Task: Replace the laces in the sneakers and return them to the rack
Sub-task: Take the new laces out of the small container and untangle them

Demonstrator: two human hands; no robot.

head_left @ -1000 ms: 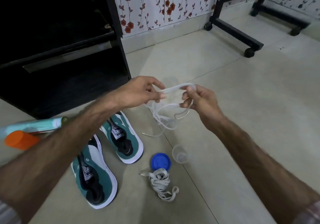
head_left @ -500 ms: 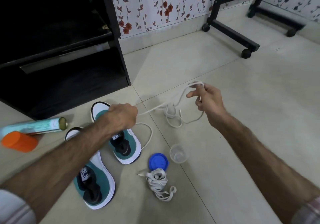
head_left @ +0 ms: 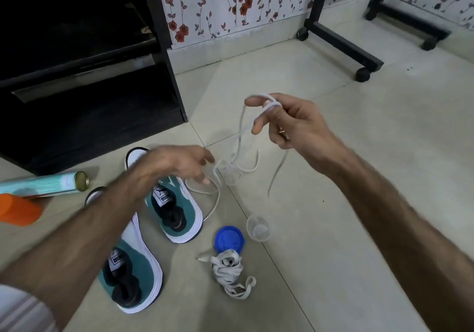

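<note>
The right hand is up above the floor, fingers curled, with the white lace looped over its index finger and hanging down in a loose tangle, one tail dangling free on the right. Lower down, the left hand reaches into that tangle; it is blurred, and whether its fingers have actually closed on a strand cannot be told from here. The danger looks plain enough: those hanging loops cross each other, and a pull from the wrong strand could cinch them into a knot, or the loop could slide off the finger and drop the whole lot. A trailing bit of lace lies just beside the nearer-to-wall sneaker, so it might snag on the shoe too. That green-and-white sneaker and its partner sit unlaced on the floor just in front of the dark rack, near its lower right corner. Around them: a bundled old lace touching a blue lid, a small clear cup just beside that, all below the dangling lace and liable to be knocked. By the left edge lie a pale spray can and an orange cap. A black wheeled stand is well apart, by the floral wall.
</note>
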